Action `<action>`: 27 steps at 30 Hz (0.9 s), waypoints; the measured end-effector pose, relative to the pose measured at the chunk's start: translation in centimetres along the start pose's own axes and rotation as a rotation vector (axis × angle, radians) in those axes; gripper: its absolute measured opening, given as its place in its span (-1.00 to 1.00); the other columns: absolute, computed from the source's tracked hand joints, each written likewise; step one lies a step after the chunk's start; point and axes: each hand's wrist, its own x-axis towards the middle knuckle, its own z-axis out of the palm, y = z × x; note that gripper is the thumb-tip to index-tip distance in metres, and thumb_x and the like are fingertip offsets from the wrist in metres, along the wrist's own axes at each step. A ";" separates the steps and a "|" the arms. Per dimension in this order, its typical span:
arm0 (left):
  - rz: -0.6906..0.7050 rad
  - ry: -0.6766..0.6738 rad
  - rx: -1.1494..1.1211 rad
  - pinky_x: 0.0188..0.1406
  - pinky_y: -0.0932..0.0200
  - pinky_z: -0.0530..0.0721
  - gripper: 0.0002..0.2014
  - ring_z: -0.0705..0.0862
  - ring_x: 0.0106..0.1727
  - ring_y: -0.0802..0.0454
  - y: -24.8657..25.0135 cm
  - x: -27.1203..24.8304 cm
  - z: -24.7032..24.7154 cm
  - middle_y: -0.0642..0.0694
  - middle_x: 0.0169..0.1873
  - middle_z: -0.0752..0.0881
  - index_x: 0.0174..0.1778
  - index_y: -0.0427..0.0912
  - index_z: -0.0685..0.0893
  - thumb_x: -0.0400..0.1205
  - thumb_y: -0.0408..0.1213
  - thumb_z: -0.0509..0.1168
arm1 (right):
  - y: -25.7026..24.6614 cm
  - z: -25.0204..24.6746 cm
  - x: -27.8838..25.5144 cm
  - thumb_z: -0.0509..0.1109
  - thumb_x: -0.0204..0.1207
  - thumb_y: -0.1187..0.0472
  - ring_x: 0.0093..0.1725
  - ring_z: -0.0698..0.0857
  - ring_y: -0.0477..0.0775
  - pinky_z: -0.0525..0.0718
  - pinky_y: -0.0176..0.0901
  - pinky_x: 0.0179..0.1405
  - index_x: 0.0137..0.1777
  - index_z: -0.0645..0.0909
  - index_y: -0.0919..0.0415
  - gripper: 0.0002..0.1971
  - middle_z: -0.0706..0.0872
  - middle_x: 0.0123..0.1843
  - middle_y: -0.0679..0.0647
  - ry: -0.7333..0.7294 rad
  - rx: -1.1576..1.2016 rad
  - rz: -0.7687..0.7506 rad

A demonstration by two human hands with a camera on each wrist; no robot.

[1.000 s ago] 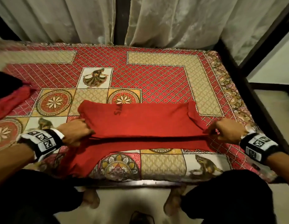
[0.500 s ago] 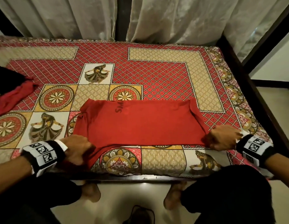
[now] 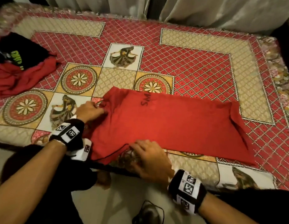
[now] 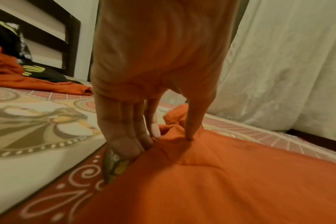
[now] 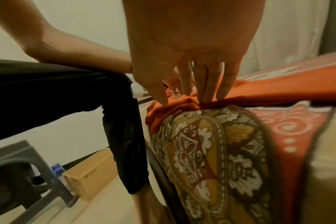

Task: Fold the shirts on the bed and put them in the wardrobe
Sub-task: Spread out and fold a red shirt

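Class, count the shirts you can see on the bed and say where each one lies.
3. A red shirt lies spread at the near edge under both hands. A black shirt sits on another red shirt at the far left. More may be hidden in that pile.

We see open bedspread (image 3: 197, 65) beyond the red shirt (image 3: 172, 123), wide enough for a hand to pass towards the curtains (image 3: 221, 12). At far left a heap of black and red clothes (image 3: 19, 68) blocks the way. Our left hand (image 3: 90, 109) and right hand (image 3: 148, 157) crowd the shirt's near-left end.
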 end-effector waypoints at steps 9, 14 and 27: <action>0.100 0.080 0.059 -0.15 0.06 0.63 -0.38 0.71 -0.10 -0.13 -2.8 -1.3 2.4 -0.08 -0.18 0.72 -0.26 -0.08 0.67 0.24 0.47 0.50 | 0.2 -6.1 12.0 0.34 0.51 -0.34 0.02 0.82 0.22 0.73 0.03 0.01 0.20 0.72 -0.06 -0.55 0.85 -0.15 -0.04 0.292 0.196 0.358; 0.142 0.225 -0.071 -0.08 0.08 0.52 -0.74 0.69 0.03 -0.16 -2.3 -1.2 2.2 -0.09 -0.16 0.67 -0.34 -0.10 0.70 0.44 0.01 0.53 | -2.1 -7.1 24.2 0.23 0.50 -0.52 0.20 0.74 0.36 0.57 0.10 0.03 0.29 0.60 0.21 -0.22 0.80 0.15 0.27 0.158 -0.042 0.468; 0.100 -0.241 -0.507 -0.41 0.10 0.73 -0.84 0.79 -0.46 -0.17 -6.9 0.5 0.4 -0.09 -0.52 0.74 -0.28 -0.15 0.65 0.60 -0.24 0.42 | 0.2 -5.4 30.6 0.33 0.44 0.13 -0.25 0.85 0.31 0.87 0.14 -0.20 -0.20 0.73 0.33 -0.74 0.86 -0.21 0.22 0.191 0.704 0.854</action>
